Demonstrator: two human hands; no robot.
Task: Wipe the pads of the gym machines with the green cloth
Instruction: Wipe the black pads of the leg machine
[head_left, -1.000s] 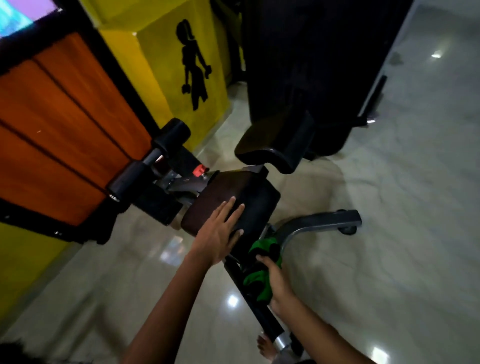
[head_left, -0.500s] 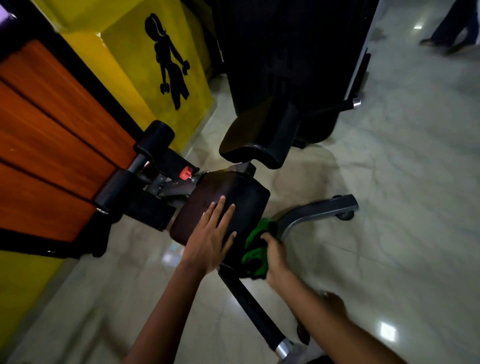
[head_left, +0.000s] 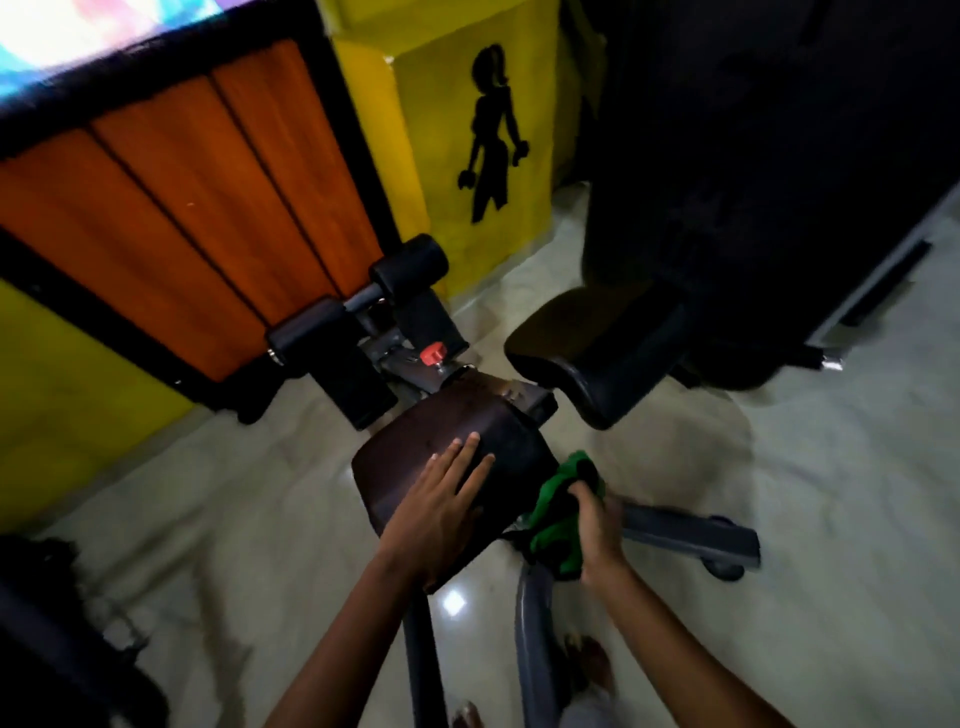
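Left hand (head_left: 436, 512) flat on brown pad (head_left: 415, 441); right hand (head_left: 597, 525) grips green cloth (head_left: 558, 512).

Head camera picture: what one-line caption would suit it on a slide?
Left hand flat on a brown pad; right hand holds the green cloth beside it.

Gym: padded machines (head_left: 597, 358), dumbbell-figure mural (head_left: 491, 135)

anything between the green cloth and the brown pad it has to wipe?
Nothing visible. The right hand holds the green cloth at the brown pad's right edge; the left hand lies flat on the pad's top.
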